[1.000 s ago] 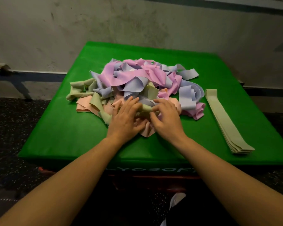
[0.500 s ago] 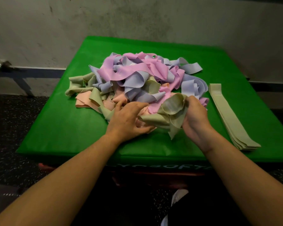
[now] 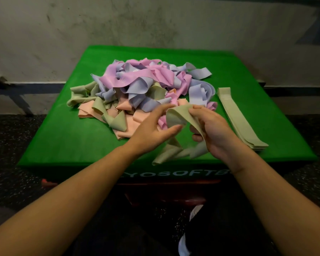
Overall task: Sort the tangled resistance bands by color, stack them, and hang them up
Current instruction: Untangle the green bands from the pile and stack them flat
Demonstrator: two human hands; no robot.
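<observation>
2 hands meet at the centre of the frame on 1 sage-green band (image 3: 175,115): your right hand (image 3: 213,131) has its fingers curled round the band, and your left hand (image 3: 151,130) pinches the fold between thumb and fingers. The band's loose end trails onto the green mat (image 3: 78,137) below. Just behind lies the tangled pile (image 3: 137,89) of pink, lilac, peach and green bands. At centre right lies a flat stack of green bands (image 3: 238,119).
</observation>
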